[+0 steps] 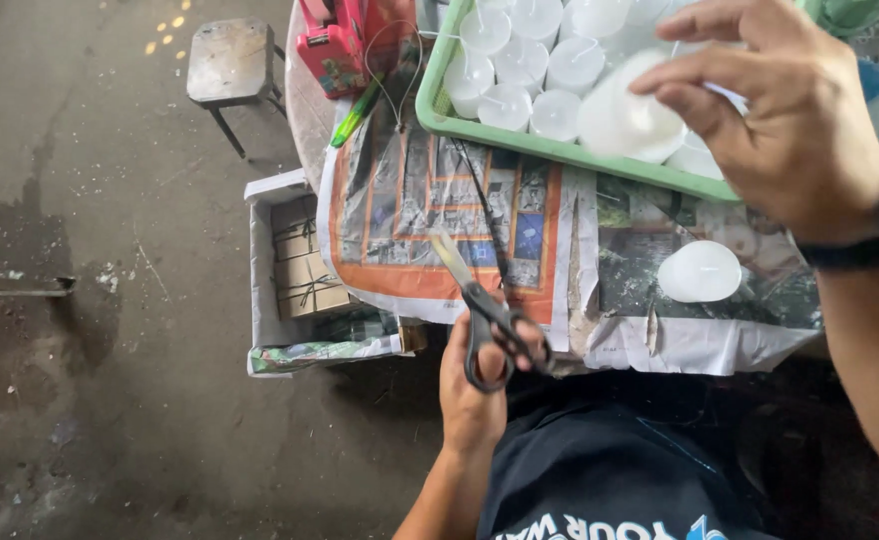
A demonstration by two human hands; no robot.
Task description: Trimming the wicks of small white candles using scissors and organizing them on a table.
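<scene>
Newspaper-covered table point(660, 345), left hand point(480, 385) gripping scissors point(480, 300), right hand point(780, 120) lifting candle point(625, 115)

Open newspaper-covered surface point(620, 230) is left between the scissors point(480, 300) and the lone candle point(700, 271). Passage beyond is blocked by the green tray point(520, 140), which is packed with candles point(520, 60).

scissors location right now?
Head view, lower centre: the scissors are in the left hand, blades open and pointing up-left over the newspaper-covered table, left of the lone white candle and below the green tray.
</scene>
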